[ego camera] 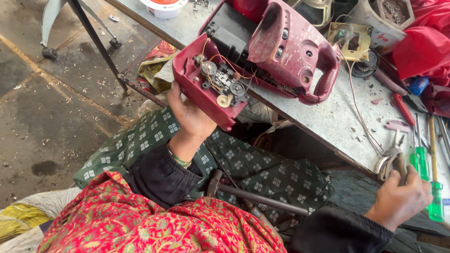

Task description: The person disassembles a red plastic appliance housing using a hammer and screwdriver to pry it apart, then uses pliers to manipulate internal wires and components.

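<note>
My left hand (pixel 190 115) grips the lower edge of an opened dark red plastic appliance housing (pixel 281 44), tilted up off the table edge. Its inside shows a black block, small gears and thin orange wires (pixel 225 82). My right hand (pixel 398 199) is closed around the handles of metal pliers (pixel 390 158) at the near edge of the grey table (pixel 328 119). A thin wire runs from the housing toward the pliers.
Green-handled screwdrivers (pixel 424 164) and a red-handled tool (pixel 404 108) lie at the right. Red cloth (pixel 426 42), a circuit part (pixel 354 40) and a white tub (pixel 164 7) sit at the back. Metal table legs (pixel 101 47) stand on the littered concrete floor at left.
</note>
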